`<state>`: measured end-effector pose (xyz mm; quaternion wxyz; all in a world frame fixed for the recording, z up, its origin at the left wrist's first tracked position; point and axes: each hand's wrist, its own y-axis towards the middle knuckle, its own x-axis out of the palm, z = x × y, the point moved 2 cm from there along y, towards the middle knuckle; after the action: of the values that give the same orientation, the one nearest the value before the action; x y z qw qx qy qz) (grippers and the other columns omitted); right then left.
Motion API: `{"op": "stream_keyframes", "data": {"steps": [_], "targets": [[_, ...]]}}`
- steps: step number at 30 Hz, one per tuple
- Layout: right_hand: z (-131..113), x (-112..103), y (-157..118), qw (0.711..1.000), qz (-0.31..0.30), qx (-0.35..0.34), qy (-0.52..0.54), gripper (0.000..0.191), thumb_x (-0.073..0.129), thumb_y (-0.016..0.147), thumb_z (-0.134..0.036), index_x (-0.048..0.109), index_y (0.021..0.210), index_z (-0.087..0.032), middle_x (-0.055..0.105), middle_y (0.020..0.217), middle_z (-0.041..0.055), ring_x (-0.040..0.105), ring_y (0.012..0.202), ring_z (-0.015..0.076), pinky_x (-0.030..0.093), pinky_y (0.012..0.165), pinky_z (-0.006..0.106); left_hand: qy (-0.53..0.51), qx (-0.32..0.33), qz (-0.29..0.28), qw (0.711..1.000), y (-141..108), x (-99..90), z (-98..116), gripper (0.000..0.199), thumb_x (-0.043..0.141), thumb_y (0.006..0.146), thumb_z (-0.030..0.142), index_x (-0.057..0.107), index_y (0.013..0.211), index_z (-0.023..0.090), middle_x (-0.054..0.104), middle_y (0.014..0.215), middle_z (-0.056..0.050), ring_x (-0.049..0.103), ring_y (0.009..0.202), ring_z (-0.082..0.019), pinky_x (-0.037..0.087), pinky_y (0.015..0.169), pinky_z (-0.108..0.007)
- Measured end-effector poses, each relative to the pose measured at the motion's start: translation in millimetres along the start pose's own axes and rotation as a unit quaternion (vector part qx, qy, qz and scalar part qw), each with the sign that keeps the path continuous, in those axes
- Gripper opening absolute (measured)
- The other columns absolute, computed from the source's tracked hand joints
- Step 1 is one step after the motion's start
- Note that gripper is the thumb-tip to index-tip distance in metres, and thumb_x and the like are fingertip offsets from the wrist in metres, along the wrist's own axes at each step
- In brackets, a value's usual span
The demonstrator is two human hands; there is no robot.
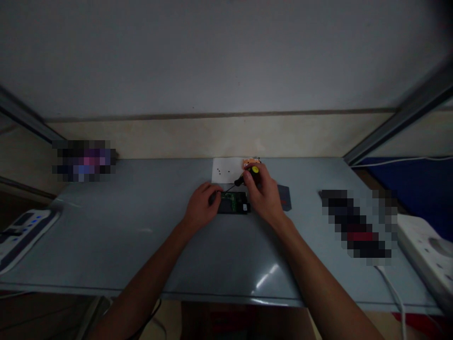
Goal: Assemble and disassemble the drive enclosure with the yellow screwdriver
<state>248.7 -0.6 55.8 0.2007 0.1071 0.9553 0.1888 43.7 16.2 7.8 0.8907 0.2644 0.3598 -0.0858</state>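
A dark, flat electronic device with an exposed green circuit board (233,202) lies on the table in front of me. My left hand (203,207) grips its left end, with the fingers bent near the upper left corner. In my right hand (264,192) is a black and yellow screwdriver (253,173), held tilted. Its thin shaft slants down to the left, and the tip is at the board's upper left part, close to my left fingertips. A dark grey flat panel (285,198) lies partly hidden behind my right hand.
Behind the device is a white sheet (226,166) with several tiny dark screws on it. An orange item (248,163) lies at its right side. Power strips stand on the left (26,236) and right (426,250). Blurred objects lie at both sides; a white cable (393,285) hangs at right.
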Motion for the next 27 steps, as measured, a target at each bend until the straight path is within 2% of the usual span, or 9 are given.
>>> {"op": "stream_keyframes", "data": {"steps": [22, 27], "targets": [[-1.9, 2.9, -0.3, 1.0, -0.004, -0.006, 0.004, 0.028, 0.057, 0.101, -0.049, 0.062, 0.116, -0.026, 0.069, 0.086, 0.001, 0.064, 0.073, 0.0171, 0.048, 0.068, 0.031, 0.014, 0.014, -0.01, 1.0, -0.6, 0.0, 0.6, 0.021, 0.053, 0.102, 0.02, 0.073, 0.108, 0.021, 0.069, 0.102, -0.007, 0.066, 0.101, -0.023, 0.054, 0.094, -0.041], [-6.5, 5.2, -0.4, 0.999, -0.013, -0.029, -0.004, 0.026, 0.059, 0.1, -0.049, 0.063, 0.112, -0.026, 0.068, 0.084, 0.0009, 0.062, 0.069, 0.0166, 0.045, 0.064, 0.03, 0.02, 0.025, -0.013, 0.999, -0.3, 1.2, -0.3, 0.022, 0.051, 0.102, 0.019, 0.072, 0.108, 0.022, 0.069, 0.103, -0.006, 0.066, 0.1, -0.023, 0.054, 0.096, -0.042]]}}
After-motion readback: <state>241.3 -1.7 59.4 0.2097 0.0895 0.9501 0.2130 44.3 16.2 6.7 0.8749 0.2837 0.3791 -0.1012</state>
